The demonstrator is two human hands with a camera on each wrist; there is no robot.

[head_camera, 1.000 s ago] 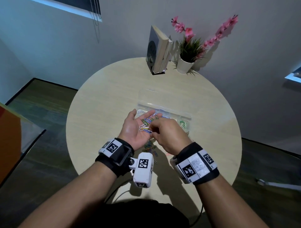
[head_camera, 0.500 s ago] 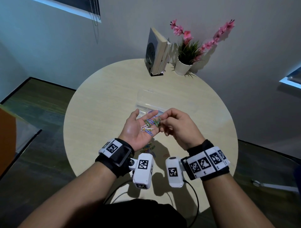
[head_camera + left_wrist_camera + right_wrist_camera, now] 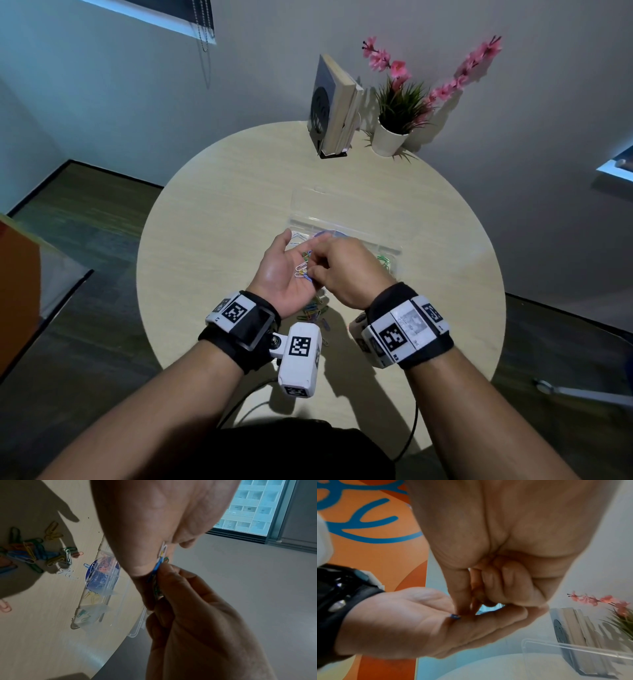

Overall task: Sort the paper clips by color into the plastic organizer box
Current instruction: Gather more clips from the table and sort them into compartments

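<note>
The left hand (image 3: 284,274), palm up with fingers relaxed, cradles thin coloured wire paper clips (image 3: 303,269); the right hand (image 3: 346,270) pinches a glossy blue clip (image 3: 455,616) there, above the clear plastic compartmented organizer box (image 3: 390,251).

Near part of organizer box (image 3: 346,236) hidden behind both hands in head view. Clips in left palm (image 3: 303,269) mostly covered by right hand (image 3: 346,270); count not determinable. Clip at right fingertips (image 3: 455,616) blurred in right wrist view (blue end only seen). Loose pile (image 3: 317,308) partly hidden under wrists.
</note>
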